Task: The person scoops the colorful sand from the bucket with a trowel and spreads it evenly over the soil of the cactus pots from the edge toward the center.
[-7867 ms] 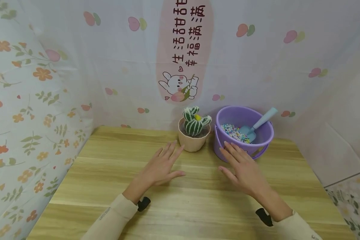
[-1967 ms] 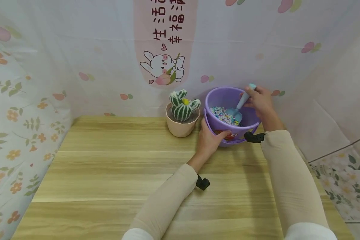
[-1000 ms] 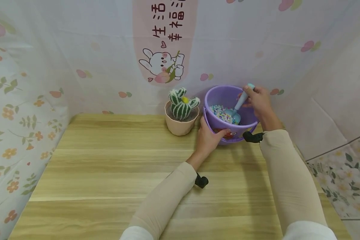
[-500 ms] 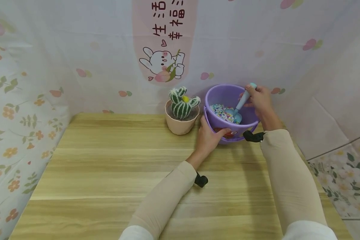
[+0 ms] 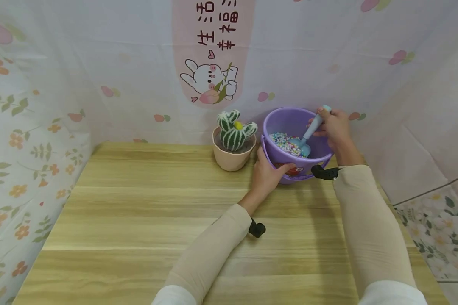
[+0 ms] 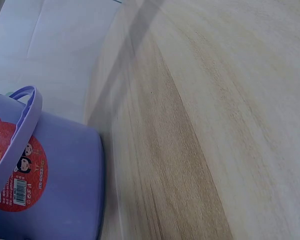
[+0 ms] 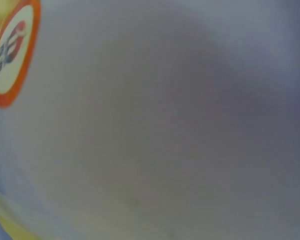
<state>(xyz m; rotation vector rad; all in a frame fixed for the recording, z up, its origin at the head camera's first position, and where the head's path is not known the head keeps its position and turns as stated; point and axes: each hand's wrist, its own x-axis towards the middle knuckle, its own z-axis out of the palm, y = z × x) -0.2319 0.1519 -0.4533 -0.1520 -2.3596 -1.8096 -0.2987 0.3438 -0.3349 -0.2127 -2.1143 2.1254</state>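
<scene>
A purple bucket stands at the back right of the table, small multicoloured beads inside it. My left hand holds the bucket's lower left side, thumb across the front near a red label. My right hand grips the handle of a light blue scoop above the bucket's right rim. The scoop's blade rests among the beads, tilted. In the left wrist view the bucket shows its red label and handle. The right wrist view is filled by a blurred pale surface with part of an orange-edged label.
Just left of the bucket stands a potted crocheted cactus in a beige pot. The wood-grain table extends to the front and left. Patterned cloth hangs behind and at the sides.
About eight seconds ago both hands hovered with spread fingers before the pot and bucket; now the left holds the bucket and the right the scoop. Over the last two seconds the hands barely move.
</scene>
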